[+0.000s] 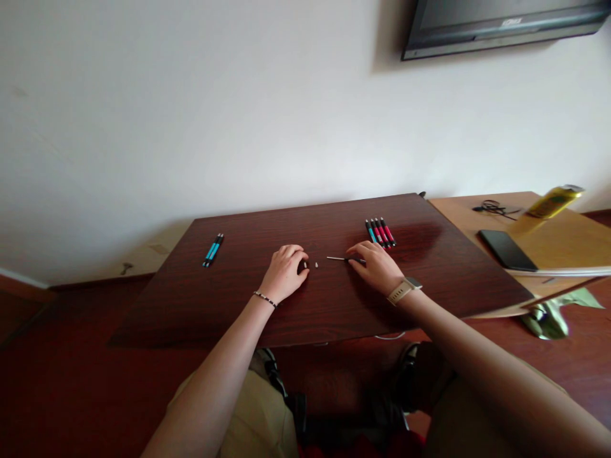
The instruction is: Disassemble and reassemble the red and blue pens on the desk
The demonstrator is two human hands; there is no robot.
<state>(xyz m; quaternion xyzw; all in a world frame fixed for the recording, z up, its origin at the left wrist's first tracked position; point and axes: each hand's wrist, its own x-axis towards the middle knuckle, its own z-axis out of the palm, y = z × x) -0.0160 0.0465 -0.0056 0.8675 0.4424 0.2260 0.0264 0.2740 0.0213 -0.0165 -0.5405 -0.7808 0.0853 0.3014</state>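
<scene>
On the dark wooden table (pixel 229 312), my left hand (pixel 282 273) rests with curled fingers. Between its thumb and forefinger shows a small pale-tipped piece (pixel 305 264), mostly hidden by the fingers. Just right of it lies another small pale cone-shaped piece (pixel 316 264). My right hand (pixel 378 267) has its thumb and forefinger around the black end of a thin pen refill (pixel 336 258), whose light shaft points left. Behind that hand several pens (pixel 380 233) lie side by side, red and blue with black ends. Two blue pens (pixel 212 250) lie together at the table's left.
A lighter wooden table (pixel 458 216) adjoins on the right, bearing a black phone (pixel 506 249), a dark cable (pixel 494 207) and a yellow can (pixel 554 200). A television (pixel 506 28) hangs on the white wall. Green cloth (pixel 548 318) is below the right table.
</scene>
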